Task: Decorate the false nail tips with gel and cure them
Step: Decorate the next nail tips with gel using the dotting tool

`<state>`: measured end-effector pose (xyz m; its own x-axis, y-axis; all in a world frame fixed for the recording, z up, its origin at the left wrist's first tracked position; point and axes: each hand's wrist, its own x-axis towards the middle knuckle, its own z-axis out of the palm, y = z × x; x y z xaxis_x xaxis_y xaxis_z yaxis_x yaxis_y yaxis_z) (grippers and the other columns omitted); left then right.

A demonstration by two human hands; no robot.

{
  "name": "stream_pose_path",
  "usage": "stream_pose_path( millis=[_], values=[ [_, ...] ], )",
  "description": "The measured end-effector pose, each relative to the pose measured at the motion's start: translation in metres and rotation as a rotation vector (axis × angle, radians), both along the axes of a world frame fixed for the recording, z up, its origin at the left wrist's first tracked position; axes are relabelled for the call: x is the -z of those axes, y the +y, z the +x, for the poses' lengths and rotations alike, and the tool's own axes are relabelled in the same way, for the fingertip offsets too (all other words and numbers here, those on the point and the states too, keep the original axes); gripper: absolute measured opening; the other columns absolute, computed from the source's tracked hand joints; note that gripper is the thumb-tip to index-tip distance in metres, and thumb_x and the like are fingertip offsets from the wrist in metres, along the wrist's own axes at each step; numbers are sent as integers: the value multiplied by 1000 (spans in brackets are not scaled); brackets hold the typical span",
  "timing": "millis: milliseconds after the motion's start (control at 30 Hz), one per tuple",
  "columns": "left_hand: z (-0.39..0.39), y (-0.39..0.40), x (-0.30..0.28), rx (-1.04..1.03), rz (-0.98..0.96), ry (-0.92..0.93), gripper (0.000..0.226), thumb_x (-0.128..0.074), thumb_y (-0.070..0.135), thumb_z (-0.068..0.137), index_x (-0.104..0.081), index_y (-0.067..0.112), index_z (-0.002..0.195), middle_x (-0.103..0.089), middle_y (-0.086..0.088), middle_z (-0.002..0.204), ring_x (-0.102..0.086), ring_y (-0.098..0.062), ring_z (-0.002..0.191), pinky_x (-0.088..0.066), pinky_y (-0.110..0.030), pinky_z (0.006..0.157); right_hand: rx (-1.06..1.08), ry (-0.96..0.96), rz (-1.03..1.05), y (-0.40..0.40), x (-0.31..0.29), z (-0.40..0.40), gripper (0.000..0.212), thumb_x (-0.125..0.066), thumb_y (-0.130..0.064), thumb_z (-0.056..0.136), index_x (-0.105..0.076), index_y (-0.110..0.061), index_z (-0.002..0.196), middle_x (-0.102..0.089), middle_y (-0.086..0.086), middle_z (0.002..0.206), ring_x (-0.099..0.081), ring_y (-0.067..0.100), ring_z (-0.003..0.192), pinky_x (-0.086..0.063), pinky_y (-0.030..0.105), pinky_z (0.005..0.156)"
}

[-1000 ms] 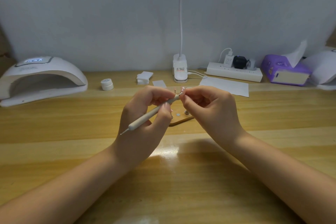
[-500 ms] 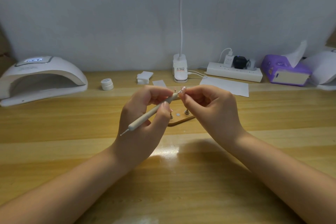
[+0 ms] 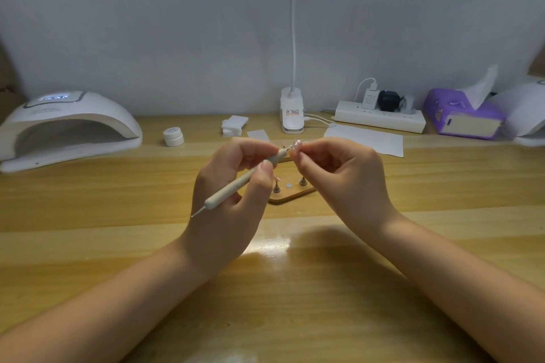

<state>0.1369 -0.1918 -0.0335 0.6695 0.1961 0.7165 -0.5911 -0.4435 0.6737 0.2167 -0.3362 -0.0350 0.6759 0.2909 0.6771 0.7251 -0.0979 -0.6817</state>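
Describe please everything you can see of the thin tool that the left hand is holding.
The dotting tool is a slim stick with a pale beige, matte handle and a fine metal pin at each end. It lies tilted: the lower pin points down and left, free in the air above the table; the upper end meets the false nail tip, which the right hand pinches. The left hand grips the handle between thumb and fingers.

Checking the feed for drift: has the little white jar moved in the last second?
No. The white jar sits at the same spot beside the curing lamp.
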Motion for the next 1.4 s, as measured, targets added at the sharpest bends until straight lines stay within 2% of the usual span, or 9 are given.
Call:
stream_pose_path(
  millis=[300, 400, 533, 733, 967, 1067, 1167, 1300, 1400],
  values=[
    [1, 0, 2, 7, -6, 3, 21, -49, 26, 88, -62, 13, 99, -66, -2, 87, -66, -9, 78, -51, -17, 67, 12, -8, -17, 0, 1, 1, 16, -71, -12, 86, -70, -21, 98, -71, -7, 79, -67, 13, 71, -56, 34, 64],
    [3, 2, 1, -12, -41, -25, 19, -47, 28, 91, -61, 18, 99, -66, 3, 86, -66, -12, 80, -52, -20, 68, 33, -23, -1, -1, -1, 2, 14, -70, -17, 86, -70, -20, 100, -71, -8, 79, -67, 11, 72, -56, 31, 65],
    [7, 5, 3, -13, -123, -19, 21, -44, 34, 94, -60, 22, 101, -68, 6, 88, -66, -14, 85, -52, -22, 74, 58, -44, 7, -2, -2, 3, 14, -69, -15, 87, -69, -18, 100, -70, -5, 79, -66, 11, 72, -57, 30, 65],
    [15, 12, 14, -34, -143, 25, 25, -44, 37, 95, -59, 19, 104, -70, 2, 89, -69, -15, 88, -54, -25, 78, 63, -111, -11, -2, -1, 4, 15, -69, -13, 87, -69, -16, 102, -70, -5, 81, -66, 8, 73, -56, 24, 66],
    [19, 17, 23, -65, -148, 80, 19, -45, 36, 96, -58, 23, 102, -69, 6, 88, -68, -11, 86, -52, -20, 76, 8, 176, 58, 0, 10, 8, 16, -69, -14, 87, -68, -29, 92, -72, -6, 79, -67, 8, 73, -56, 22, 68],
    [20, 17, 25, -73, -146, 95, 15, -45, 30, 96, -57, 24, 101, -68, 4, 90, -67, -11, 86, -52, -21, 76, 49, 215, -4, 1, 17, 12, 11, -68, -17, 88, -70, -26, 92, -71, -4, 78, -66, 10, 72, -56, 25, 67],
    [20, 16, 26, -71, -128, 97, 20, -45, 38, 94, -57, 24, 102, -68, 1, 91, -67, -12, 87, -54, -24, 77, 100, 190, -141, 2, 23, 16, 8, -67, -24, 88, -73, -21, 93, -68, 0, 71, -59, 15, 63, -52, 33, 62],
    [20, 15, 27, -67, -109, 115, 14, -45, 31, 96, -56, 24, 102, -67, 3, 91, -66, -8, 87, -53, -20, 76, 188, 126, -343, 1, 29, 22, 12, -68, -27, 88, -75, -21, 95, -56, -9, 58, -47, 7, 54, -40, 26, 57],
    [19, 12, 27, -50, -81, 119, 14, -46, 33, 96, -56, 25, 101, -67, 5, 90, -66, -7, 86, -51, -17, 74, 228, 134, -376, 3, 31, 24, 15, -67, -28, 88, -75, -21, 98, -58, -10, 60, -50, 8, 57, -45, 32, 59]
  ],
)
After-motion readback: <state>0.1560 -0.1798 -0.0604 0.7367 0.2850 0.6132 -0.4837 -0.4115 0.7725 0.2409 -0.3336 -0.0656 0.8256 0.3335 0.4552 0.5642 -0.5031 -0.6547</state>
